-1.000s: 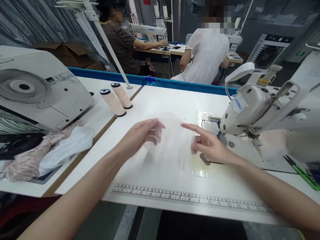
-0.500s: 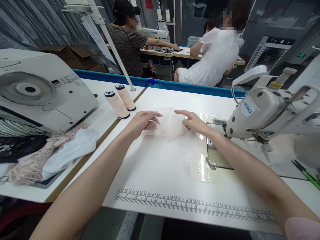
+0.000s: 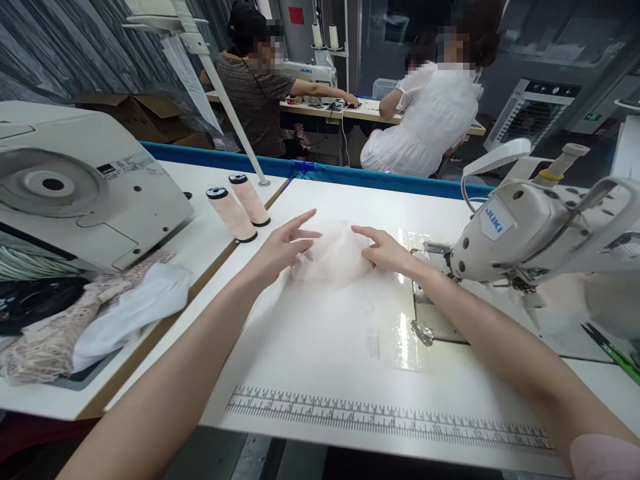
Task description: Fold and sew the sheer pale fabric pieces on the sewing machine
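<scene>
A thin, sheer, pale piece of fabric (image 3: pixel 336 257) lies on the white table between my two hands, faint against the tabletop. My left hand (image 3: pixel 286 250) is at its left edge, open, with the fingers spread and the lower fingertips at the cloth. At the right edge is my right hand (image 3: pixel 387 252), its index finger stretched out over the fabric and the other fingers bent beneath. Its index finger and thumb are apart, and I see nothing gripped in it.
A JUKI sewing machine (image 3: pixel 505 227) stands at the right, with green-handled snips (image 3: pixel 613 353) nearby. Two peach thread spools (image 3: pixel 233 215) stand at the left, near another machine (image 3: pixel 85 180) and piled lace and cloth (image 3: pixel 133 310). A ruler strip (image 3: pixel 390 417) runs along the front edge. Two people sit beyond.
My left hand's fingers have spread apart, with the index finger lifted. My right hand has stayed almost in place. The fabric has shifted slightly and its lower edge lies differently.
</scene>
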The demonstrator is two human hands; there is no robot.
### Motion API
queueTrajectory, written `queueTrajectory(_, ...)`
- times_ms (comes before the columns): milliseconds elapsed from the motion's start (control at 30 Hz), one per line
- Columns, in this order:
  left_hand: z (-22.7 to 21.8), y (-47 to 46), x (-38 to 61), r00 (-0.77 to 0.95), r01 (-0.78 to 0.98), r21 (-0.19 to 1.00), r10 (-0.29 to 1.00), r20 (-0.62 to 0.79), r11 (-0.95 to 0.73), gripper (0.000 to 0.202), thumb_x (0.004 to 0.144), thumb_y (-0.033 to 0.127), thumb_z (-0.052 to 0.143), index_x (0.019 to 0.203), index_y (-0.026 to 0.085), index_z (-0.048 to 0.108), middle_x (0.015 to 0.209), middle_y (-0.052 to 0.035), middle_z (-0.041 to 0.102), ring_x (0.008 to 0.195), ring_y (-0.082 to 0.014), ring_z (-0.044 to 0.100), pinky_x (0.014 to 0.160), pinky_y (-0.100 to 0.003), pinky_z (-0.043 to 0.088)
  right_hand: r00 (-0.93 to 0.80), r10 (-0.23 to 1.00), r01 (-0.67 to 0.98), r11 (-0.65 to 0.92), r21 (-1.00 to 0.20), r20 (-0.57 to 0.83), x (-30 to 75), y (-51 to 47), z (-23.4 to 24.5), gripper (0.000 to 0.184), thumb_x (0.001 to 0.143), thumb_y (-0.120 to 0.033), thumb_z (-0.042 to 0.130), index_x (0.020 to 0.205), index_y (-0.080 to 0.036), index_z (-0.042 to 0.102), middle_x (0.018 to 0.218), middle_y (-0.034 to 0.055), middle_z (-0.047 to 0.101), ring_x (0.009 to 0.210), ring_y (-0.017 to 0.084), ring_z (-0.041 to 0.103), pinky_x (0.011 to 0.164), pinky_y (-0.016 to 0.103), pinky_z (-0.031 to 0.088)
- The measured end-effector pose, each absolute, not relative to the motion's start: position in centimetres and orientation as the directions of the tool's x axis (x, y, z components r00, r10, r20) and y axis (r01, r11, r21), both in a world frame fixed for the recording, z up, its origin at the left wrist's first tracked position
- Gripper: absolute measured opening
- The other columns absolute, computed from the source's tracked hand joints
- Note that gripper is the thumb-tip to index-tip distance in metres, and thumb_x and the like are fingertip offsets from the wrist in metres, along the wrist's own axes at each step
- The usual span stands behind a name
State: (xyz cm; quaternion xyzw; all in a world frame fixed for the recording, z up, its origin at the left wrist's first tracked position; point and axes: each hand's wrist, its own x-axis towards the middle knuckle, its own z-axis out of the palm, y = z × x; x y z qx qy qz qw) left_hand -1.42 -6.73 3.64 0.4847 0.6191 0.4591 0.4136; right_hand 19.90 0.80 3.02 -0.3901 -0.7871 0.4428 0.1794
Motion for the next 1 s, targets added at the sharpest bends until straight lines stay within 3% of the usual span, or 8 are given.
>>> queueTrajectory(100,3.3,-6.5,-1.2,-0.234,0.281,0.956,0.972,-0.014,0.082,0.041,0.071,0.022,0.060,0.111,0.023,0.070,0.110,-0.0083,0.066,0.057,-0.0079,0.053,0.039,-0.017,0.029,-0.632,0.772,0.466,0.309,-0.829,-0.068,20.0,0.7,3.1,0.075,0.068,-0.013,0.045,0.143,-0.015,0.039,0.146,0.0108,0.040,0.056,0.008,0.056,0.073,0.032,0.055)
queueTrajectory(167,3.2,-6.4,-1.1,-0.248,0.285,0.952,0.968,-0.037,0.110,0.029,0.071,0.024,0.058,0.094,0.018,0.075,0.094,-0.0089,0.068,0.059,-0.0097,0.053,0.040,-0.017,0.029,-0.635,0.769,0.474,0.313,-0.823,-0.073,20.1,0.6,3.1,0.076,0.068,-0.013,0.045,0.143,-0.015,0.038,0.147,0.0108,0.040,0.057,0.009,0.057,0.074,0.033,0.055)
queueTrajectory(267,3.3,-6.5,-1.2,-0.231,0.309,0.937,0.969,-0.090,0.161,0.036,0.072,0.031,0.061,0.104,0.017,0.072,0.066,-0.0050,0.063,0.057,-0.0125,0.054,0.041,-0.018,0.030,-0.642,0.762,0.484,0.320,-0.814,-0.082,20.1,0.7,3.2,0.077,0.068,-0.013,0.045,0.144,-0.015,0.036,0.142,0.0111,0.046,0.057,0.010,0.058,0.076,0.034,0.055)
queueTrajectory(433,3.8,-6.7,-1.8,-0.144,0.398,0.893,0.976,-0.164,0.209,0.058,0.069,0.041,0.070,0.122,0.018,0.063,0.056,0.0003,0.057,0.054,-0.0135,0.055,0.043,-0.019,0.033,-0.649,0.756,0.504,0.340,-0.794,-0.088,20.1,0.8,3.3,0.077,0.068,-0.014,0.046,0.145,-0.018,0.036,0.142,0.0100,0.047,0.058,0.010,0.060,0.075,0.034,0.056)
queueTrajectory(633,3.7,-6.7,-2.6,-0.095,0.582,0.789,0.980,-0.175,0.197,0.071,0.068,0.045,0.071,0.133,0.024,0.054,0.083,-0.0027,0.068,0.058,-0.0145,0.058,0.056,-0.026,0.048,-0.663,0.743,0.578,0.428,-0.695,-0.095,20.2,1.3,2.9,0.076,0.072,-0.019,0.046,0.147,-0.015,0.031,0.141,0.0118,0.048,0.068,0.015,0.066,0.072,0.032,0.056)
queueTrajectory(733,3.1,-6.6,-2.6,-0.135,0.720,0.673,0.985,-0.105,0.170,0.064,0.070,0.047,0.068,0.129,0.027,0.057,0.103,-0.0060,0.069,0.074,-0.0205,0.063,0.066,-0.029,0.050,-0.652,0.756,0.641,0.508,-0.576,-0.059,20.0,1.5,2.6,0.074,0.072,-0.020,0.047,0.145,-0.015,0.035,0.148,0.0090,0.040,0.101,0.023,0.064,0.088,0.036,0.053)
queueTrajectory(833,2.6,-6.6,-2.3,-0.183,0.838,0.524,0.983,0.000,0.156,0.052,0.069,0.045,0.067,0.118,0.028,0.065,0.133,-0.0049,0.056,0.104,-0.0305,0.059,0.083,-0.036,0.048,-0.638,0.770,0.701,0.577,-0.418,-0.007,20.0,1.3,2.5,0.069,0.074,-0.020,0.046,0.142,-0.018,0.039,0.153,0.0055,0.031,0.128,0.030,0.047,0.102,0.044,0.044)
queueTrajectory(1000,2.4,-6.9,-1.2,-0.154,0.932,0.352,0.974,0.167,0.087,0.045,0.084,0.045,0.050,0.121,0.021,0.062,0.140,-0.0109,0.049,0.121,-0.0382,0.048,0.100,-0.051,0.037,-0.625,0.779,0.761,0.624,-0.176,0.058,20.2,0.3,2.4,0.056,0.082,-0.023,0.039,0.138,-0.021,0.043,0.153,0.0088,0.029,0.103,0.033,0.064,0.083,0.052,0.052)
